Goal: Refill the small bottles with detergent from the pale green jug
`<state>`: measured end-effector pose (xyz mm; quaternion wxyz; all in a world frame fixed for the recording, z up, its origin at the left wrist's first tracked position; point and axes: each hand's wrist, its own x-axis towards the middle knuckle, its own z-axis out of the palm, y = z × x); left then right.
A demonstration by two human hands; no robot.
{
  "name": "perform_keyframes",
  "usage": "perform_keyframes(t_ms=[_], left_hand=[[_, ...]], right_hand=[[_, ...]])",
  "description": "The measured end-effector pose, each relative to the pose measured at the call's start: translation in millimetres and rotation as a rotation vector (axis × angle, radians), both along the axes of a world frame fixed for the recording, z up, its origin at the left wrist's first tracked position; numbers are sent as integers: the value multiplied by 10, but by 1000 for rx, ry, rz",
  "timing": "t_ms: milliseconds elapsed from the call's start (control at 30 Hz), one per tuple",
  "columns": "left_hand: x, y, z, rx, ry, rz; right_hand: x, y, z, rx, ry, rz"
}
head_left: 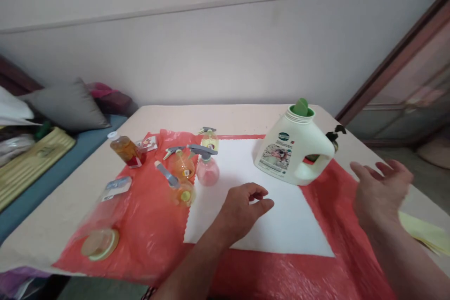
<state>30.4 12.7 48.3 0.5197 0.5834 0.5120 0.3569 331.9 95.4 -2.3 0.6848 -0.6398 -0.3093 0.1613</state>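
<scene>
My left hand (243, 211) hovers over a white sheet (281, 229), its fingers curled with a gap between thumb and forefinger and nothing held. To the right, my right hand (381, 192) is raised with fingers apart, also holding nothing. Between and beyond them stands a large white detergent jug (281, 150), with no cap on, a green spout (301, 107) showing in its neck. Left of my left hand are small round spray bottles: a pink one (208, 171), an orange one (183, 165), a yellow one (210, 140), and another orange one lower down (183, 193).
Red plastic sheeting (147, 225) covers part of the table. On the left are an amber bottle (126, 150), a clear bag (108, 201) and a round lidded container (101, 243). A black-topped pump bottle (333, 137) stands behind the jug. Yellow paper (422, 232) lies right.
</scene>
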Motion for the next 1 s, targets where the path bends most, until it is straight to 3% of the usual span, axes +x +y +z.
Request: perform_keyframes(t_ms=[133, 233, 333, 467, 600, 733, 1000], left_hand=[[-26, 15, -11, 224, 127, 79], [-102, 64, -20, 390, 342, 282], [-216, 116, -9, 368, 698, 462], [-342, 158, -46, 243, 1007, 443], [-419, 225, -178, 293, 781, 496], [-513, 349, -282, 385, 529, 603], [-572, 501, -213, 435, 567, 549]], right_hand=[[-596, -481, 338, 160, 47, 188], [-1091, -669, 455, 87, 140, 385], [-1460, -733, 393, 20, 227, 488], [-1665, -751, 145, -155, 286, 550], [-1669, -773, -15, -346, 271, 643], [-1661, -818, 19, -387, 271, 757], [-1644, -851, 60, -381, 259, 823]])
